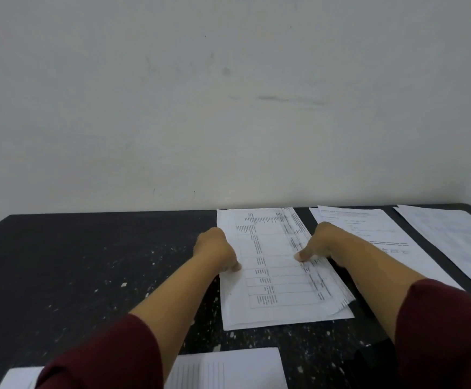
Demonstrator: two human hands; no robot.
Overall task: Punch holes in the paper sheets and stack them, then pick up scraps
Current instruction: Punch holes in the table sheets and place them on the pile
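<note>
Nearest the viewer, two printed sheets (pixel 228 369) lie at the front edge of a dark speckled counter (pixel 88 262), between dark red sleeves (pixel 102 357). White paper scraps (pixel 123 284) dot the counter. Farther in, both hands rest on a stack of paper sheets (pixel 279 276) at mid-counter: the left hand (pixel 214 249) curls over its left edge, the right hand (pixel 317 244) at its right edge with the thumb pressing on top. This looks like the stacking step, squaring the edges. Next would likely be gathering scraps. More sheets (pixel 368 234) lie right, against a pale wall (pixel 228 94). No hole punch is visible.
</note>
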